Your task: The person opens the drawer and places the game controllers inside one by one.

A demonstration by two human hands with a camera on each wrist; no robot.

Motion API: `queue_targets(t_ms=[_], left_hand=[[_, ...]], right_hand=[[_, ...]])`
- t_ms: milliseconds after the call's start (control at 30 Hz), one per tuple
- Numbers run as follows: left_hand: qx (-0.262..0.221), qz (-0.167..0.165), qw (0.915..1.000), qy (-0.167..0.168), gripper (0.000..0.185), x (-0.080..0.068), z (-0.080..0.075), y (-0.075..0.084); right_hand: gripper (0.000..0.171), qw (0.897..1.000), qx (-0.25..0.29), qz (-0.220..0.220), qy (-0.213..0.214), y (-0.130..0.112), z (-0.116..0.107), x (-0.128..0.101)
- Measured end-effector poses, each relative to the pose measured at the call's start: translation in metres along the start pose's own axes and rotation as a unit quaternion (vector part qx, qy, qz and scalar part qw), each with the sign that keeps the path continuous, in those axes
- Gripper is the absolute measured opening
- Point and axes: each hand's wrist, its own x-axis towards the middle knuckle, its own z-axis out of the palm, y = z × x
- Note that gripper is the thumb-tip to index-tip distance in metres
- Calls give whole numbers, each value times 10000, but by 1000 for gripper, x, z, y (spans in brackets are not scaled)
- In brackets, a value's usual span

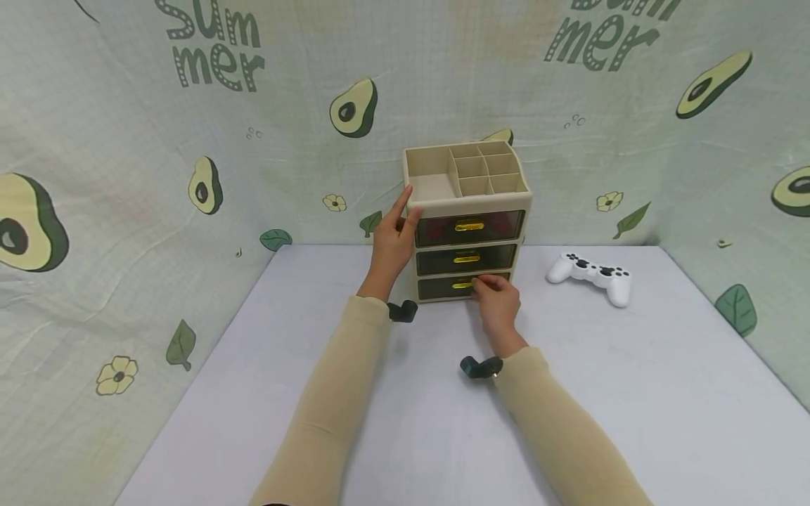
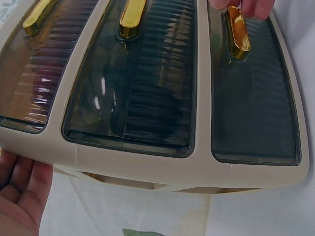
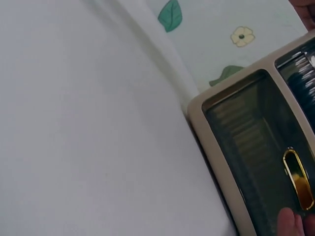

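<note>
The right hand (image 1: 496,302) is pinching the bottom drawer's gold handle (image 1: 463,285); the left hand (image 1: 391,242), fingers straight, is bracing the drawer box (image 1: 468,218) at the far bench edge; a hard tug could be tipping it

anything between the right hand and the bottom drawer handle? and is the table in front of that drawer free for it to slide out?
Nothing between them: the right hand already has its fingertips on the gold handle of the bottom drawer. The white table in front holds only that hand and forearm. The left hand rests on the organizer's left side. The game controller lies off to the right.
</note>
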Motion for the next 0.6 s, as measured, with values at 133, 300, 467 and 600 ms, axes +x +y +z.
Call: queue_targets(t_ms=[133, 300, 467, 600], left_hand=[[10, -24, 10000, 3, 54, 0, 0, 0], [62, -37, 10000, -7, 55, 0, 1, 0], [80, -41, 10000, 4, 56, 0, 1, 0], [80, -37, 10000, 13, 56, 0, 1, -1]], right_hand=[[18, 9990, 436, 114, -51, 2, 6, 1], [15, 9960, 858, 269, 8, 3, 11, 1], [15, 9918, 1205, 426, 24, 2, 12, 1], [16, 9912, 1231, 491, -12, 2, 12, 0]])
